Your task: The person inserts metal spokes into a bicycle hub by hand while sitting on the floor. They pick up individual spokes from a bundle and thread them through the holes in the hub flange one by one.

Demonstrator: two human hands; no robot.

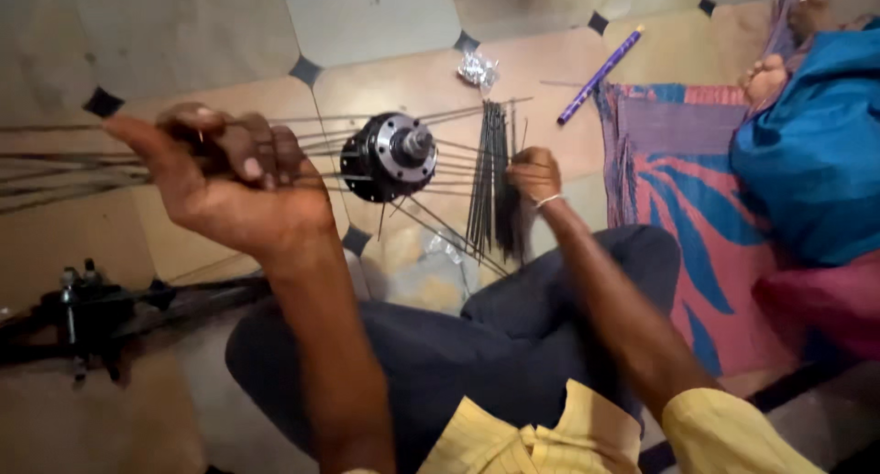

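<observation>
Presently the left hand (pixel 234 176) has its grip closed on the spokes (pixel 110 158) fanning from the black hub (pixel 390 156), keeping the hub raised above the floor (pixel 367 25). The right hand (pixel 534 173) pinches loose spokes (pixel 492 176) from the bundle standing beside the knee.

Spokes (pixel 55 167) blurred, cut off at left edge; left hand (pixel 234 185) motion-blurred

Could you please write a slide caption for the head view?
Left hand grips spokes fanning from a black wheel hub; right hand reaches a loose spoke bundle.
</observation>
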